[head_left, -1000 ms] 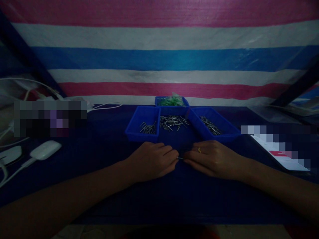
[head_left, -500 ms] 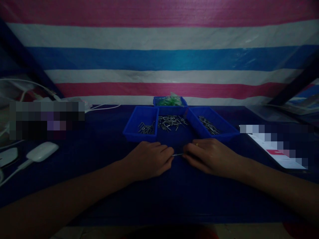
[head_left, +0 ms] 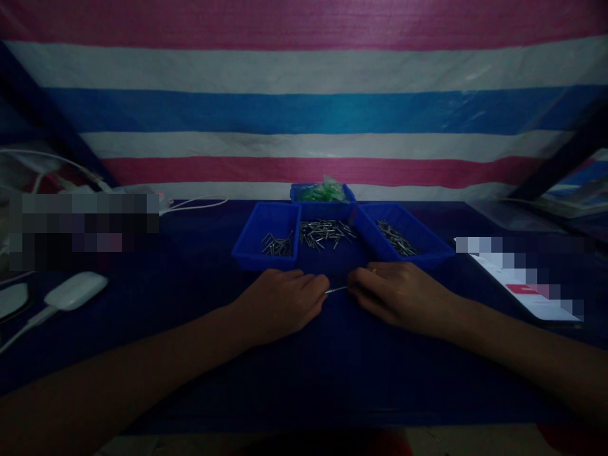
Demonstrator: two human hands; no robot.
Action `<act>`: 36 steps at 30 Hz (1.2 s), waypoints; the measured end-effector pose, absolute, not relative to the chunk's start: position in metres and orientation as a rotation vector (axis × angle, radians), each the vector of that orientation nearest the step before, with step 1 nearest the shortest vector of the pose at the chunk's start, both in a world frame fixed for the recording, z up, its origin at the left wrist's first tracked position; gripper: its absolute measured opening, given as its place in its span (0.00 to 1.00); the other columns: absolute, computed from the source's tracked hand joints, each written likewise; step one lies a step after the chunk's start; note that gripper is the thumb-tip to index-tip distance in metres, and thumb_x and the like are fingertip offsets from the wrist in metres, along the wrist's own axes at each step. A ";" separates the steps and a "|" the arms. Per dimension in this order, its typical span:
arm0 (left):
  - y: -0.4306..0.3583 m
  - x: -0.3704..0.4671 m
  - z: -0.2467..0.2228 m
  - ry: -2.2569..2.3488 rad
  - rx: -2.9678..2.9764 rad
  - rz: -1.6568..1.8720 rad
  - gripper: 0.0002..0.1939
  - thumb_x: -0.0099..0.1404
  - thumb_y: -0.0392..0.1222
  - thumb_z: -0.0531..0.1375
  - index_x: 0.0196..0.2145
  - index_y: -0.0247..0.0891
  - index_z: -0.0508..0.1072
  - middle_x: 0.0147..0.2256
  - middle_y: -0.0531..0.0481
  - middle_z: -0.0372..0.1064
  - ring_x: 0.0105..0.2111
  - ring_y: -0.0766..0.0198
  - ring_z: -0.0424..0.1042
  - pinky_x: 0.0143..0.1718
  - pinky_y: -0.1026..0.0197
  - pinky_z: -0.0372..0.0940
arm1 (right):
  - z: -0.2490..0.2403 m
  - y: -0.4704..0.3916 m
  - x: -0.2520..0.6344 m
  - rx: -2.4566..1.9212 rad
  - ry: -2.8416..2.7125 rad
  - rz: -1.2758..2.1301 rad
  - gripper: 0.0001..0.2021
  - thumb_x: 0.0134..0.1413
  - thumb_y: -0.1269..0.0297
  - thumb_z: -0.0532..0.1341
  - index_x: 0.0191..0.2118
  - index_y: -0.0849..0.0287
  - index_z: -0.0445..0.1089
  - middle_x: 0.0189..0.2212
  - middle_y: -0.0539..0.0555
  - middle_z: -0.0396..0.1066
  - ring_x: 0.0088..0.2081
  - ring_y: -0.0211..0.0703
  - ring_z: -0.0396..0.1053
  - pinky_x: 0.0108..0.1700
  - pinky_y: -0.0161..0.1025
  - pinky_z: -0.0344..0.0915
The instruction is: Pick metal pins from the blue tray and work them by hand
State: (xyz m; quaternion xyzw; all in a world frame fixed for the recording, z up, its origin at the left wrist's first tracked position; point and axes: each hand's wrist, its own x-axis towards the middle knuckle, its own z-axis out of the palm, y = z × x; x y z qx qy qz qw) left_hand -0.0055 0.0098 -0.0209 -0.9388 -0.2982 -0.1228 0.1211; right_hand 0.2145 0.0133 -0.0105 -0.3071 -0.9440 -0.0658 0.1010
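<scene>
Between my two hands runs a thin metal rod [head_left: 337,289], roughly level and close above the dark blue table. My left hand [head_left: 284,303] pinches its left end, fingers closed. At the other end my right hand [head_left: 396,292] is closed on it too, with a ring on one finger. The fingers hide both rod ends, so I cannot tell whether it is one piece or two joined. Just beyond the hands lies a loose pile of short metal rods [head_left: 327,233]. Bent metal pieces [head_left: 277,244] lie in the left blue bin [head_left: 244,250], and more rods [head_left: 395,238] in the right blue bin [head_left: 434,249].
A third blue bin [head_left: 349,204] at the back holds a green plastic bag [head_left: 323,191]. On the right lies a lit phone-like screen [head_left: 527,292]. White cables and a white plug-like device [head_left: 76,290] are at the left. A striped sheet [head_left: 304,114] hangs behind the table [head_left: 285,386].
The view has shifted slightly. My hands keep their hold, and a little more of the rod shows between them, now tilted slightly up to the right.
</scene>
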 end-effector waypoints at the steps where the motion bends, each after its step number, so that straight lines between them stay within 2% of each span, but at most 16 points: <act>1: 0.010 -0.005 -0.021 -0.871 -2.741 -0.359 0.05 0.65 0.40 0.48 0.32 0.38 0.60 0.24 0.56 0.65 0.25 0.67 0.66 0.21 0.65 0.53 | -0.011 0.013 0.215 -0.906 -2.786 -0.199 0.09 0.59 0.66 0.47 0.33 0.61 0.61 0.22 0.50 0.62 0.23 0.35 0.60 0.26 0.33 0.54; 16: 0.009 -0.005 -0.020 -0.908 -2.714 -0.367 0.10 0.66 0.42 0.45 0.31 0.37 0.62 0.24 0.54 0.66 0.24 0.66 0.67 0.21 0.65 0.54 | -0.010 0.013 0.215 -0.917 -2.773 -0.163 0.11 0.60 0.65 0.46 0.35 0.63 0.63 0.22 0.51 0.64 0.23 0.35 0.61 0.27 0.33 0.55; 36: 0.012 -0.004 -0.022 -0.887 -2.676 -0.377 0.12 0.67 0.41 0.43 0.31 0.37 0.61 0.22 0.54 0.64 0.23 0.66 0.66 0.20 0.66 0.53 | -0.008 0.013 0.213 -0.927 -2.791 -0.134 0.11 0.59 0.66 0.45 0.34 0.62 0.63 0.22 0.51 0.63 0.23 0.35 0.61 0.27 0.33 0.56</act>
